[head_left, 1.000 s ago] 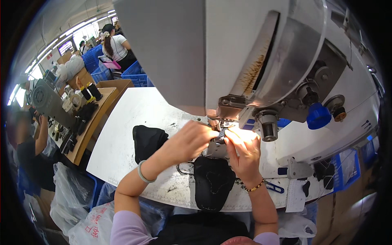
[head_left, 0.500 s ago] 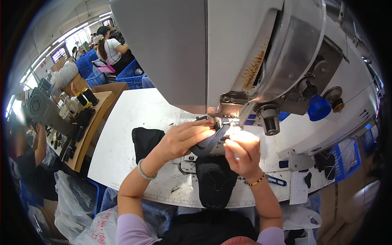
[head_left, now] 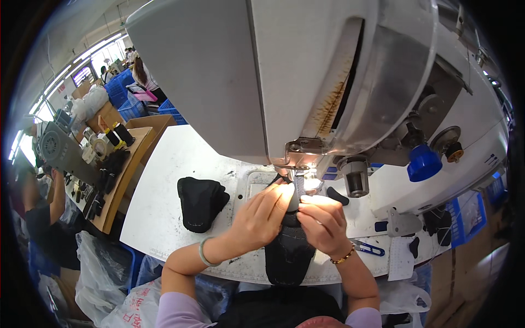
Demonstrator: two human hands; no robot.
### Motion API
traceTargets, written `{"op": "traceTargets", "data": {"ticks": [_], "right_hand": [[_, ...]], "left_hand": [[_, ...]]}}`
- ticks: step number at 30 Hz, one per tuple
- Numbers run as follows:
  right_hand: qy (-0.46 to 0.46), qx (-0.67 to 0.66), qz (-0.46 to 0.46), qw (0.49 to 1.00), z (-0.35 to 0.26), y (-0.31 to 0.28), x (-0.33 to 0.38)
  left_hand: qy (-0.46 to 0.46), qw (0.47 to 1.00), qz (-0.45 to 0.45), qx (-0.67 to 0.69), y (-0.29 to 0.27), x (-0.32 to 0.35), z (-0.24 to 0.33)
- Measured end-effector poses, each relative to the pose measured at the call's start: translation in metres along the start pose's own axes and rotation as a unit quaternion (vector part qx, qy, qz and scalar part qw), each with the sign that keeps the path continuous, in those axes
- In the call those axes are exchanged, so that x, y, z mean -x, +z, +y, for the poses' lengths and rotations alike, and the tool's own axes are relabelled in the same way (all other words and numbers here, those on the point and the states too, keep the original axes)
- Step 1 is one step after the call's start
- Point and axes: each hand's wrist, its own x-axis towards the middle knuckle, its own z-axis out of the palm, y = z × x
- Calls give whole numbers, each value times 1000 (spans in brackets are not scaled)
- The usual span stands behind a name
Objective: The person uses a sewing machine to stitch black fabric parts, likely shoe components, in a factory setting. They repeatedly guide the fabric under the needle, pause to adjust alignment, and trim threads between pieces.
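Note:
Under the needle area of a large grey-white sewing machine (head_left: 306,150) lies a dark fabric piece that looks like a shoe upper (head_left: 290,254), its black knit end spread toward me. My left hand (head_left: 262,213) presses and pinches its left side, fingers together and tips close to the presser foot. On the other side my right hand (head_left: 322,221) pinches the edge of the piece between thumb and fingers. A narrow grey strip runs between the hands up to the foot. The fingertips partly hide the stitching spot, which is brightly lit.
A stack of black fabric pieces (head_left: 199,205) rests to the left on the white table (head_left: 158,191). Right of the needle lies a small black piece (head_left: 337,195). A blue-handled cutter (head_left: 369,247) sits beside my right wrist. Another person (head_left: 52,202) works at the far left.
Both hands have drawn a little toward me, and the piece between them now lies straighter under the foot. The black stack at the left shows more fully. The view has shifted slightly.

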Motion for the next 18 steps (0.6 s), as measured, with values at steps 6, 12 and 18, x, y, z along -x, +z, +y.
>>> {"op": "traceTargets", "data": {"ticks": [6, 12, 18], "right_hand": [[9, -11, -19, 1000, 9, -3, 6], [24, 7, -28, 999, 10, -3, 7], [44, 29, -34, 998, 12, 1, 7]], "left_hand": [[-19, 999, 28, -7, 10, 2, 2], [-10, 998, 54, 12, 20, 8, -8], [-8, 997, 60, 55, 24, 6, -18]]}}
